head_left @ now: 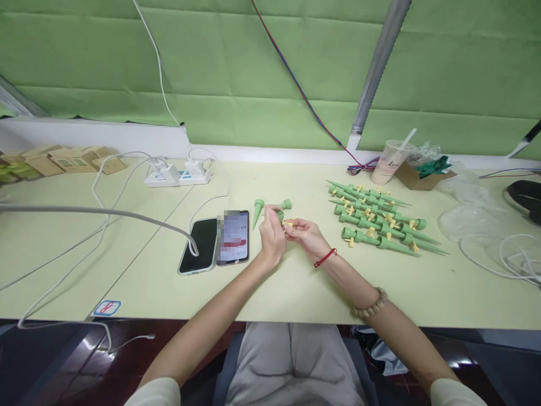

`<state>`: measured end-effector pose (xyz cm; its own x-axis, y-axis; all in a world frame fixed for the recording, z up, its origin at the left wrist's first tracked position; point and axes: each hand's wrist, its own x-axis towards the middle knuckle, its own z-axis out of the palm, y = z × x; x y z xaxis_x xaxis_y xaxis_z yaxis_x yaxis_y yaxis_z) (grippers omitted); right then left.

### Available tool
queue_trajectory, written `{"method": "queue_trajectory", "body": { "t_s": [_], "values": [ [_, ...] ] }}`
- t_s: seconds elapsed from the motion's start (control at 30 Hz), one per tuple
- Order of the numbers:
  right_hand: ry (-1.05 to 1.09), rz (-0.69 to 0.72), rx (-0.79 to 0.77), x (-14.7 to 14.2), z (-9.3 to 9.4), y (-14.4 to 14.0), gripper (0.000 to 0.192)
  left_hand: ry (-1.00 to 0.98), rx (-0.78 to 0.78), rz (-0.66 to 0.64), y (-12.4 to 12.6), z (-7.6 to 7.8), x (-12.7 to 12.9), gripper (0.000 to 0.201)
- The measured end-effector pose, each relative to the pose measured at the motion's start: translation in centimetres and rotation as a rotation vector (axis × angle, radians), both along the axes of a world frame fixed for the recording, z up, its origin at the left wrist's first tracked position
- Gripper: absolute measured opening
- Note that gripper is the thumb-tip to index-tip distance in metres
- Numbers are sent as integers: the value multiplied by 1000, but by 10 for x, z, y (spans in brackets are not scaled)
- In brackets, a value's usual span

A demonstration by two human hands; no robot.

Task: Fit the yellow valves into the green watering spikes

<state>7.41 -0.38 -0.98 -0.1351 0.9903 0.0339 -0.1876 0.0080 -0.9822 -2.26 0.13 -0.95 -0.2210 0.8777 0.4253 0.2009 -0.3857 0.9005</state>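
Two bare hands meet over the middle of a pale green table [296,293]. The left hand [271,237] has its fingers curled shut around a green plastic spike [279,215], of which only the wide end shows above the knuckles. The right hand [306,234] pinches a small yellow valve piece [288,224] between thumb and fingertips, holding it right at the spike's open end; whether the two parts touch cannot be told. A red string bracelet [325,257] sits on the right wrist, and a beaded bracelet [372,303] lies further up that forearm.

Just beyond the hands, a loose green cone [257,212] lies on the table, with another green spike part [286,204] beside it. To the right, well apart from the hands, a heap of assembled green spikes with yellow valves [380,223] lies in rough rows. Behind that heap stand a plastic cup with a straw [387,160] and a cardboard box [422,176] holding green parts.

Left of the hands, two phones lie side by side: a dark one [198,246] with a grey cable [105,213] plugged in, and a lit one [233,237]. A white power strip [177,175] rests near the back edge.
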Motion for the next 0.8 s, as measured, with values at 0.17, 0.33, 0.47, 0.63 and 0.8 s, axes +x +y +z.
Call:
{"method": "queue_trajectory", "body": {
  "t_s": [0.17, 0.33, 0.47, 0.63, 0.8],
  "values": [
    [-449, -116, 458, 10, 0, 7, 20, -24, -229, -89, 14, -1, -2, 42],
    [-1067, -69, 811, 20, 4, 11, 19, -21, -398, -218, 15, -3, -5, 47],
    [-1100, -24, 815, 17, 2, 7, 27, 29, -278, -100, 4, -1, -2, 36],
    [-574, 85, 381, 5, -6, 4, 42, 73, -119, -73, -6, -4, 0, 18],
    [-503, 207, 245, 13, -2, 6, 46, -70, -225, -250, 3, -1, -2, 22]
  ]
}}
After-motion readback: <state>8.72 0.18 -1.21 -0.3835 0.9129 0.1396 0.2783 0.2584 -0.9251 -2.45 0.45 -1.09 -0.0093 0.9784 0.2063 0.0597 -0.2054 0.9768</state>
